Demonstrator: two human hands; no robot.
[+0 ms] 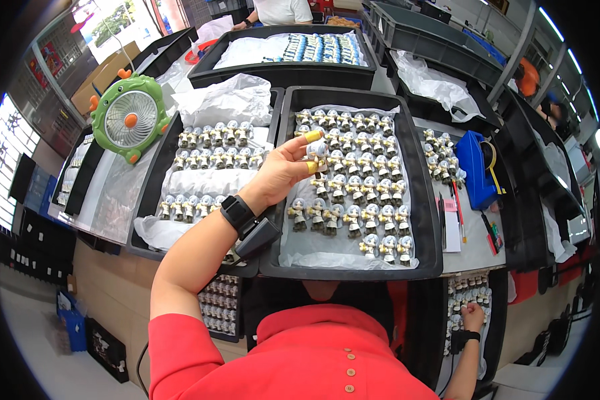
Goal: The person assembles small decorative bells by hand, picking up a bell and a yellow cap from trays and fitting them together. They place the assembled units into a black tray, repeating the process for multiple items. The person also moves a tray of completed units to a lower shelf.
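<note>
My left hand (281, 171) reaches over the middle black tray (434, 240), a yellow wrap on its thumb and one finger. Pinched between them is a small figurine (318, 151) with pale hair. Rows of similar figurines (370, 187) stand on white sheeting inside that tray. At the lower right, my right hand (472, 316) is down at another tray (497, 293) of figurines, beside my body. Its fingers look closed together, but what is between them is too small to make out.
To the left, a black tray (155, 167) holds more figurines and white sheeting. A green fan (131, 119) stands beyond it. On the right are a blue tape dispenser (477, 170), pens and loose figurines (439, 155). Behind sits a tray (207, 79) of blue-and-white pieces; a person (283, 12) is beyond.
</note>
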